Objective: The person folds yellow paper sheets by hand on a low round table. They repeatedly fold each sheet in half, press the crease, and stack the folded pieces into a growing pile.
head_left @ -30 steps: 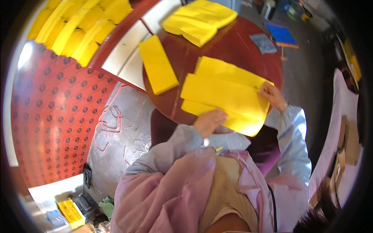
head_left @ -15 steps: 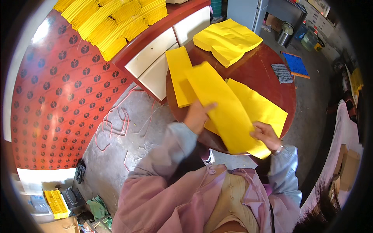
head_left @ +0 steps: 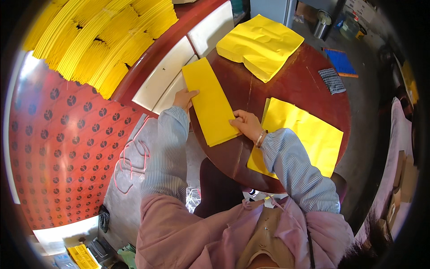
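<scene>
A long folded yellow paper stack (head_left: 209, 102) lies on the left side of the round dark red table (head_left: 291, 85). My left hand (head_left: 183, 98) presses against its left edge with fingers spread flat. On its right edge, near the lower end, my right hand (head_left: 245, 123) rests with fingers on the paper. A flat yellow sheet (head_left: 302, 134) lies on the table under my right forearm. A crumpled pile of yellow sheets (head_left: 260, 45) sits at the far side of the table.
White panels (head_left: 179, 67) line the table's left. Rows of yellow paper bundles (head_left: 98, 40) lie on the red patterned mat (head_left: 58, 134). A blue pad (head_left: 339, 62) and a small grey cloth (head_left: 332, 80) are at the right; a metal can (head_left: 322, 24) stands beyond.
The folded yellow sheet that my hands carried has been laid onto the long stack at the left. Both hands now rest on that stack's edges.
</scene>
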Demonstrator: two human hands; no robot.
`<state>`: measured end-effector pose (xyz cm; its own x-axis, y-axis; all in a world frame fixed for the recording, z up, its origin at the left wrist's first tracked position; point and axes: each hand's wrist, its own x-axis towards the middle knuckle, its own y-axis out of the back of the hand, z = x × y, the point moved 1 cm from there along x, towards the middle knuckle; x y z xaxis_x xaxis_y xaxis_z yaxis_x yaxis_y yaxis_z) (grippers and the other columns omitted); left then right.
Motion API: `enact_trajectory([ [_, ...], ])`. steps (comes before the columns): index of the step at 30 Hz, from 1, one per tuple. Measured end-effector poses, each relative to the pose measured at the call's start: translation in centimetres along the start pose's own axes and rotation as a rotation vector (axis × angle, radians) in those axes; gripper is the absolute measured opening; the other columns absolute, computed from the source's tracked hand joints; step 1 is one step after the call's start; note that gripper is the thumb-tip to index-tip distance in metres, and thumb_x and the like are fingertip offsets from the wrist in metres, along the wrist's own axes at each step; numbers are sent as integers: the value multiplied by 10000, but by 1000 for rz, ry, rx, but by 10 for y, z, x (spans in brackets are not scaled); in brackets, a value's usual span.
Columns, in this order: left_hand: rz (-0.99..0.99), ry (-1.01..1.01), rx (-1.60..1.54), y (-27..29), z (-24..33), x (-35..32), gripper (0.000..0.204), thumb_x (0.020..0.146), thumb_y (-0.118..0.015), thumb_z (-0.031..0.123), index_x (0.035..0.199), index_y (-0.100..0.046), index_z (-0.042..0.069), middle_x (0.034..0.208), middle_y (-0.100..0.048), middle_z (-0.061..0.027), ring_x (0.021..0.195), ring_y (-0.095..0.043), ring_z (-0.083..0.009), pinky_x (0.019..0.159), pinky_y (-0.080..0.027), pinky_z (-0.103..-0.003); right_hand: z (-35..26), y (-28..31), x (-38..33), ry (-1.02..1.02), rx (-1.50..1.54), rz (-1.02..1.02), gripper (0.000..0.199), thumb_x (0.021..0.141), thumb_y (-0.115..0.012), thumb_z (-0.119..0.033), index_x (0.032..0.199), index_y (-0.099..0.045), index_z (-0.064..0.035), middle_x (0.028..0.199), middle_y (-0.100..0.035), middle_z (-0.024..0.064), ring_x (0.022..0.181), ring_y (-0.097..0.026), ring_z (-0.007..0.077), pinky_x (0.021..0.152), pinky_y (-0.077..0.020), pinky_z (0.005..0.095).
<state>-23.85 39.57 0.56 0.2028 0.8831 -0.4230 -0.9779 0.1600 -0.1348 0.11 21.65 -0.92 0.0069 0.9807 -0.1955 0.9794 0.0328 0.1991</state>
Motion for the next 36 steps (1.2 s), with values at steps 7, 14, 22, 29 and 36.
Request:
enact_trajectory([
  [7, 21, -62, -10, 2, -6, -1, 488, 967, -728, 41, 1367, -526, -153, 1206, -722, -207, 991, -770, -286, 874, -644, -320, 1, 1, -6, 11, 62, 38, 320, 915, -772, -241, 1159, -749, -35, 788, -751, 55, 733, -707, 139, 706, -545, 311],
  [14, 529, -709, 1012, -24, 1, -21, 636, 940, -795, 147, 1451, -484, -67, 1538, -467, -306, 1437, -489, -439, 1173, -445, -535, 3, 2, -7, 34, 52, 12, 253, 968, -721, -142, 1192, -738, -26, 741, -617, -69, 664, -529, 13, 614, -418, 223],
  [22, 133, -790, 1410, -88, -57, -44, 855, 1051, -553, 573, 1645, -334, -1, 1726, -287, -250, 1627, -191, -424, 1309, -151, -567, 5, 0, -4, 21, 184, 35, 384, 915, -782, -196, 1212, -708, 35, 836, -755, 98, 716, -721, 144, 657, -589, 301],
  [29, 200, -788, 1504, -91, -69, -40, 871, 1054, -530, 597, 1663, -314, 13, 1743, -262, -237, 1642, -170, -392, 1319, -114, -559, -1, 55, -69, -44, 338, -95, 286, 1059, -624, -115, 1295, -666, 41, 1042, -783, 119, 855, -791, 195, 775, -636, 300],
  [36, 179, -828, 1471, -94, -50, -54, 887, 1047, -565, 575, 1665, -293, -1, 1739, -248, -262, 1639, -158, -418, 1305, -139, -599, 49, 321, -9, 417, -934, 812, 444, 1042, -679, -236, 1460, -615, -103, 1448, -657, 151, 1333, -609, 368, 1131, -475, 431],
])
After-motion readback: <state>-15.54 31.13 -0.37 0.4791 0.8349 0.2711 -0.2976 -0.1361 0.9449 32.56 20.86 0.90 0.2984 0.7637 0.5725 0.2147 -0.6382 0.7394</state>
